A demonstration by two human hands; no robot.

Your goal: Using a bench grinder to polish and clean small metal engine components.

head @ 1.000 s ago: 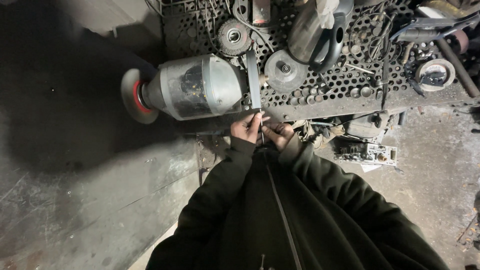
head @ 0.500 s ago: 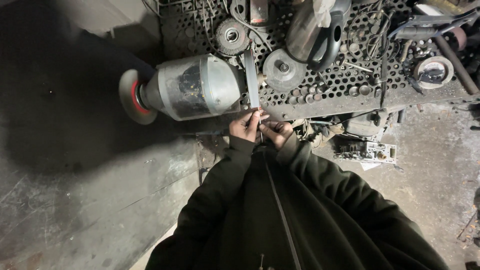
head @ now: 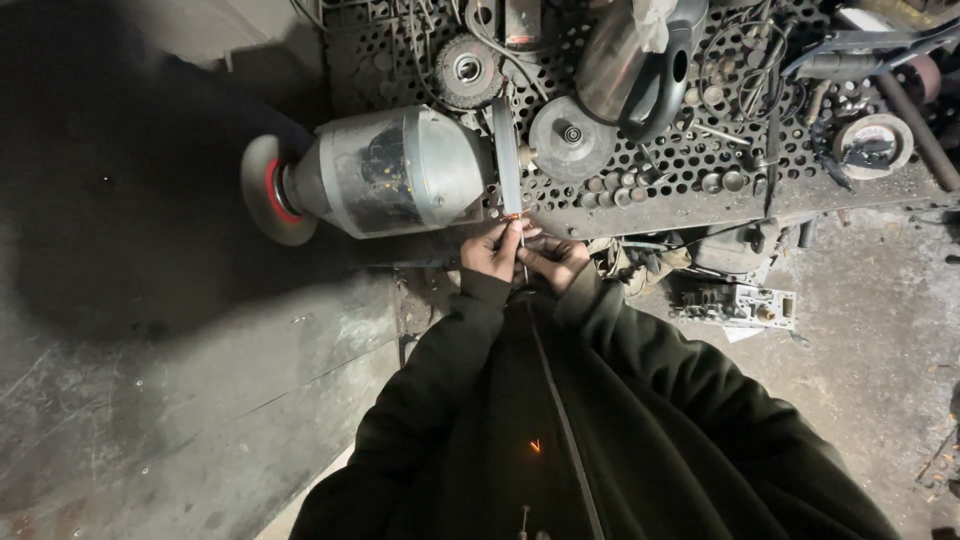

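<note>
My left hand (head: 488, 250) and right hand (head: 552, 258) both pinch a thin metal piece (head: 521, 245), its tip glowing against the grinding wheel (head: 506, 158). I judge light, steady pressure with fingers kept back from the wheel edge works best. Sparks fall toward my dark jacket (head: 600, 420). The grey motor housing (head: 395, 172) sits on a cluttered perforated bench (head: 640, 195) above a dim concrete floor (head: 180, 380).

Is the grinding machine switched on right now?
Seemingly on: orange sparks glow where the thin metal piece, held by the left hand and right hand, meets the grinding wheel.
</note>
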